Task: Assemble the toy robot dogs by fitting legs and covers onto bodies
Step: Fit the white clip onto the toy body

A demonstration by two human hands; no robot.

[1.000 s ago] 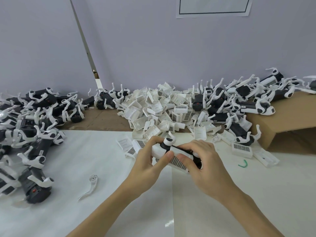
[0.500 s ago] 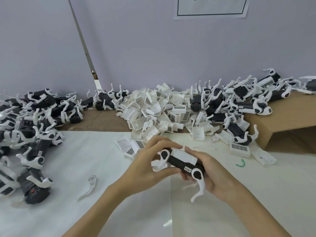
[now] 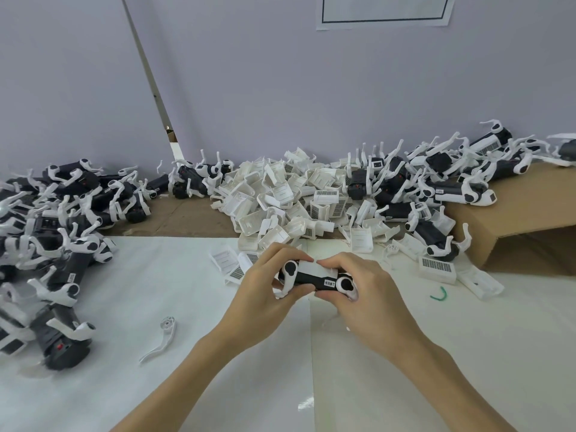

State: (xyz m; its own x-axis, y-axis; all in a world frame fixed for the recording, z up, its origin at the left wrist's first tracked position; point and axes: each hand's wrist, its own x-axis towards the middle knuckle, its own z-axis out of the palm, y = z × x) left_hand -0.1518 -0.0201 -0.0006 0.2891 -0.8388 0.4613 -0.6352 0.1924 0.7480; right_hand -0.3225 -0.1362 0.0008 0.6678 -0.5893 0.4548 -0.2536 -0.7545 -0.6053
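Head view: nearest the camera, two bare forearms reach in over the white table sheet (image 3: 436, 353). The left hand (image 3: 265, 294) and the right hand (image 3: 364, 291) both grip one toy dog body (image 3: 311, 277), held just above the sheet at centre. Half a second ago the body was tilted, with a white leg hanging below the right hand; now it lies level and crosswise, its white cover (image 3: 314, 269) on top. The right fingertips now press on the cover's upper edge, the thumb curls under the body, and the hanging leg is tucked behind the palm. The left thumb and fingers wrap the body's left end.

One loose white leg (image 3: 160, 339) lies alone on the sheet to the left, where it lay before. One small green clip (image 3: 439, 295) lies to the right.

Farther out, one heap of assembled dogs (image 3: 62, 232) fills the left edge; they are too tangled to count. Beyond the hands rises one pile of white covers (image 3: 280, 201), also too many to count. A second heap of dogs (image 3: 436, 182) spreads right, partly on one brown cardboard box (image 3: 523, 219). Behind stands the lilac wall (image 3: 311, 88) bearing one paper sign (image 3: 383, 10).
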